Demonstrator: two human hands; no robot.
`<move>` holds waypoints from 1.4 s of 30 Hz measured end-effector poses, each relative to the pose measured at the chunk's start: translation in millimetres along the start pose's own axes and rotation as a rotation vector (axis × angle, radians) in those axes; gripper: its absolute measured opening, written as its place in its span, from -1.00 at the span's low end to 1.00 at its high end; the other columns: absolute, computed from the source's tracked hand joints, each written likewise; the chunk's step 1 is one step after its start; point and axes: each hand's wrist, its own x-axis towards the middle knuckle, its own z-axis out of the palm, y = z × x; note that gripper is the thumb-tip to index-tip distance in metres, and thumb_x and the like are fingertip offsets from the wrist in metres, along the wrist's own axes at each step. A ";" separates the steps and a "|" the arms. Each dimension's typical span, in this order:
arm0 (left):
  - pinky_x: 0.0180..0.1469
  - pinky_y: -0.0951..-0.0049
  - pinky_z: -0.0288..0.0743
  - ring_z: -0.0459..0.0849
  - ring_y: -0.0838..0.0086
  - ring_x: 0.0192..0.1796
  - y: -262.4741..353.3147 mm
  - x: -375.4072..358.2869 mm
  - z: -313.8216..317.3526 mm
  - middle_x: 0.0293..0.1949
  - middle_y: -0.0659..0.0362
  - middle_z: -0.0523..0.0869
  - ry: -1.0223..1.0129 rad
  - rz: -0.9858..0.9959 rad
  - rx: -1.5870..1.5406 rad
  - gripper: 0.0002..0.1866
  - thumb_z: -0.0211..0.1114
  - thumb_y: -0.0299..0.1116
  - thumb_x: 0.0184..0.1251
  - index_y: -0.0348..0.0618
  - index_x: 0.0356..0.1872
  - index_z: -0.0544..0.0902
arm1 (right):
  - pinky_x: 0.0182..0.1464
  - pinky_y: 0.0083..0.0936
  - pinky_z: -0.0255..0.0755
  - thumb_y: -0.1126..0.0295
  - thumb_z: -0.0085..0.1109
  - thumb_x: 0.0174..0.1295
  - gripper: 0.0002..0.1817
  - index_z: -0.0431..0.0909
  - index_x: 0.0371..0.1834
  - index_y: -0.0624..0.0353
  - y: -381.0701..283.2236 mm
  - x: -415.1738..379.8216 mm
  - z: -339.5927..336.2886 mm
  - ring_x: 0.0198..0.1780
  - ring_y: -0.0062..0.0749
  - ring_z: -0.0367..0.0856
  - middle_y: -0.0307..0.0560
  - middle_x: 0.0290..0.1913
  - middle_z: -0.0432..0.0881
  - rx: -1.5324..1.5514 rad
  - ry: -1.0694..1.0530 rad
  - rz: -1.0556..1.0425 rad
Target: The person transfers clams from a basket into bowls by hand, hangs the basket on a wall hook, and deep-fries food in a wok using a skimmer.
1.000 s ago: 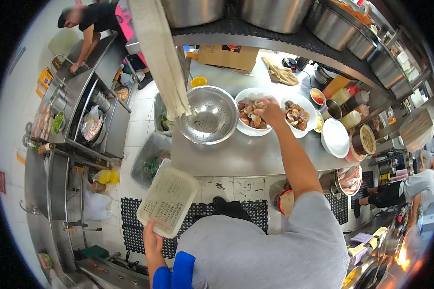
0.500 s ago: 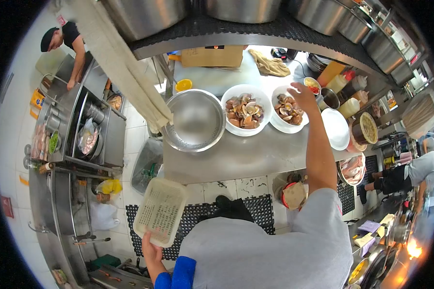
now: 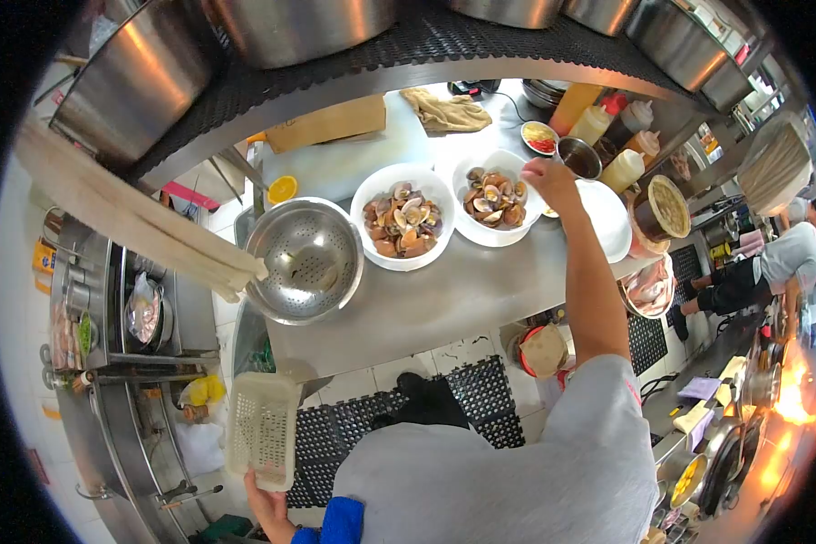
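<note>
My left hand (image 3: 267,497) grips the lower end of a pale perforated plastic basket (image 3: 263,431), held away from the steel counter (image 3: 408,313). At the right rim of a white bowl with clams (image 3: 496,195), my right hand (image 3: 550,179) has its fingers bent together; whether they hold something is too small to tell. A second white bowl of clams (image 3: 403,218) stands just left of it. Further left sits a steel colander (image 3: 305,261), with no clams visible in it. White plates (image 3: 605,220) lie right of my right wrist.
Steel pots (image 3: 304,27) stand on the shelf overhead. Sauce bottles (image 3: 622,170), a small bowl of red and yellow pieces (image 3: 539,138) and a cloth (image 3: 446,111) are behind. A person (image 3: 780,263) stands at far right near a flame (image 3: 793,385).
The view has turned, shifting the counter items left. The person at the upper left is out of view. My right hand's fingers have closed at the bowl's rim, and the flame is larger.
</note>
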 end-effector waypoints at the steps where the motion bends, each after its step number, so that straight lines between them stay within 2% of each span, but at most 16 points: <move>1: 0.05 0.15 0.55 0.50 0.23 0.16 2.7 -1.6 5.6 0.17 0.01 0.46 0.027 0.019 0.022 -0.47 0.13 -0.22 0.34 -0.18 0.27 0.28 | -0.12 -0.26 0.47 0.25 0.25 0.03 -0.75 0.66 -0.23 0.09 -2.4 -0.1 8.6 -0.15 -0.07 0.61 0.01 -0.25 0.65 -0.059 -0.048 -0.042; 5: 0.04 0.18 0.56 0.51 0.25 0.14 8.3 1.4 14.2 0.16 0.02 0.47 0.059 0.039 0.042 -0.46 0.15 -0.20 0.34 -0.18 0.27 0.27 | -0.16 -0.29 0.45 0.29 0.20 0.07 -0.83 0.67 -0.33 0.08 -24.5 -9.4 43.1 -0.22 -0.13 0.56 -0.04 -0.30 0.60 -0.200 -0.007 -0.189; 7: 0.04 0.20 0.57 0.52 0.26 0.14 9.8 6.0 12.6 0.16 0.02 0.47 0.050 0.048 0.060 -0.45 0.16 -0.20 0.34 -0.18 0.27 0.27 | -0.19 -0.28 0.44 0.29 0.19 0.06 -0.85 0.65 -0.39 0.09 -34.2 -13.5 50.9 -0.24 -0.14 0.55 -0.04 -0.35 0.57 -0.307 0.100 -0.242; 11: 0.02 0.22 0.57 0.52 0.26 0.13 14.4 5.6 20.3 0.16 0.02 0.48 0.038 0.052 0.056 -0.44 0.17 -0.21 0.32 -0.18 0.27 0.27 | -0.22 -0.27 0.49 0.25 0.22 0.03 -0.83 0.62 -0.43 0.09 -27.2 -0.8 47.1 -0.24 -0.13 0.60 -0.05 -0.37 0.61 -0.270 0.107 -0.163; 12: 0.02 0.22 0.57 0.52 0.26 0.13 14.2 5.9 20.4 0.16 0.02 0.48 0.039 0.051 0.056 -0.44 0.17 -0.21 0.32 -0.18 0.27 0.27 | -0.22 -0.27 0.49 0.25 0.22 0.03 -0.83 0.62 -0.43 0.09 -23.6 4.8 40.4 -0.24 -0.13 0.60 -0.05 -0.37 0.61 -0.270 0.105 -0.163; 15: 0.00 0.23 0.58 0.53 0.26 0.12 13.9 5.2 19.2 0.15 0.02 0.48 0.089 0.050 0.067 -0.44 0.18 -0.20 0.31 -0.18 0.27 0.27 | -0.27 -0.23 0.47 0.24 0.21 0.05 -0.83 0.61 -0.42 0.09 -23.9 12.8 0.4 -0.35 -0.12 0.62 0.00 -0.41 0.62 -0.099 0.310 -0.048; 17: 0.00 0.23 0.58 0.53 0.26 0.12 13.5 3.7 19.8 0.15 0.01 0.48 0.100 0.070 0.060 -0.43 0.18 -0.20 0.31 -0.17 0.28 0.26 | -0.26 -0.27 0.48 0.25 0.21 0.07 -0.82 0.59 -0.41 0.13 -30.5 14.8 -27.7 -0.34 -0.14 0.62 -0.01 -0.39 0.63 -0.046 0.351 0.010; 21: 0.01 0.21 0.57 0.53 0.25 0.12 16.1 5.1 17.2 0.15 0.01 0.48 0.096 0.051 0.042 -0.43 0.17 -0.21 0.31 -0.18 0.28 0.26 | -0.27 -0.31 0.46 0.28 0.20 0.09 -0.82 0.58 -0.39 0.16 -33.8 22.1 -48.9 -0.34 -0.17 0.62 0.00 -0.38 0.63 -0.059 0.446 -0.029; 24: 0.03 0.19 0.56 0.53 0.23 0.12 19.2 5.2 16.3 0.16 0.02 0.48 0.084 0.097 0.028 -0.44 0.16 -0.21 0.32 -0.19 0.28 0.26 | -0.28 -0.34 0.45 0.29 0.20 0.10 -0.82 0.58 -0.38 0.18 -50.7 18.1 -48.5 -0.34 -0.19 0.62 0.00 -0.39 0.62 0.074 0.464 -0.080; 27: 0.03 0.19 0.56 0.53 0.21 0.13 23.2 2.7 12.9 0.16 0.02 0.48 0.150 0.134 -0.018 -0.44 0.15 -0.21 0.33 -0.20 0.28 0.25 | -0.30 -0.35 0.43 0.30 0.20 0.11 -0.83 0.58 -0.37 0.16 -75.2 17.4 -28.3 -0.35 -0.19 0.61 0.00 -0.39 0.61 0.130 0.296 -0.107; 29: 0.04 0.16 0.55 0.51 0.19 0.16 25.2 8.5 10.8 0.19 0.01 0.45 0.105 0.119 -0.016 -0.43 0.14 -0.23 0.33 -0.21 0.30 0.23 | -0.27 -0.49 0.43 0.34 0.22 0.14 -0.86 0.57 -0.33 0.17 -92.2 13.8 -10.4 -0.39 -0.39 0.58 -0.09 -0.43 0.62 0.122 0.137 -0.142; 31: 0.06 0.15 0.54 0.49 0.18 0.18 26.1 10.4 6.0 0.21 0.01 0.44 0.105 0.098 -0.066 -0.43 0.14 -0.23 0.33 -0.21 0.30 0.23 | -0.33 -0.48 0.39 0.34 0.21 0.15 -0.85 0.56 -0.35 0.20 -106.6 10.7 17.1 -0.43 -0.40 0.54 -0.11 -0.44 0.61 0.100 0.064 -0.253; 33: 0.06 0.14 0.54 0.51 0.19 0.16 24.3 7.4 11.5 0.20 0.01 0.45 0.037 0.133 -0.069 -0.44 0.14 -0.23 0.34 -0.21 0.29 0.24 | -0.30 -0.30 0.43 0.21 0.20 0.13 -0.80 0.58 -0.35 0.10 -128.7 3.4 35.6 -0.38 -0.14 0.59 -0.03 -0.43 0.62 0.148 -0.070 -0.206; 34: 0.09 0.13 0.52 0.50 0.19 0.16 24.0 7.6 8.7 0.20 0.01 0.46 0.016 0.116 -0.091 -0.45 0.14 -0.23 0.34 -0.21 0.29 0.24 | -0.30 -0.30 0.43 0.21 0.20 0.13 -0.80 0.58 -0.35 0.10 -136.1 0.8 42.6 -0.38 -0.14 0.59 -0.03 -0.43 0.62 0.152 -0.074 -0.216; 36: 0.10 0.12 0.51 0.49 0.18 0.18 21.6 6.4 6.3 0.21 0.00 0.44 0.024 0.129 -0.100 -0.45 0.13 -0.24 0.34 -0.21 0.29 0.24 | -0.25 -0.34 0.45 0.18 0.19 0.13 -0.77 0.59 -0.28 0.08 -145.4 -2.7 55.0 -0.33 -0.17 0.62 -0.07 -0.39 0.66 0.130 -0.301 -0.220; 42: 0.14 0.11 0.49 0.43 0.19 0.23 17.0 1.2 -6.1 0.25 0.00 0.39 0.042 0.138 -0.128 -0.46 0.10 -0.24 0.36 -0.20 0.30 0.23 | -0.17 -0.39 0.47 0.16 0.17 0.17 -0.71 0.60 -0.12 0.03 -141.5 -4.9 51.1 -0.26 -0.27 0.66 -0.07 -0.31 0.70 0.121 -0.204 -0.123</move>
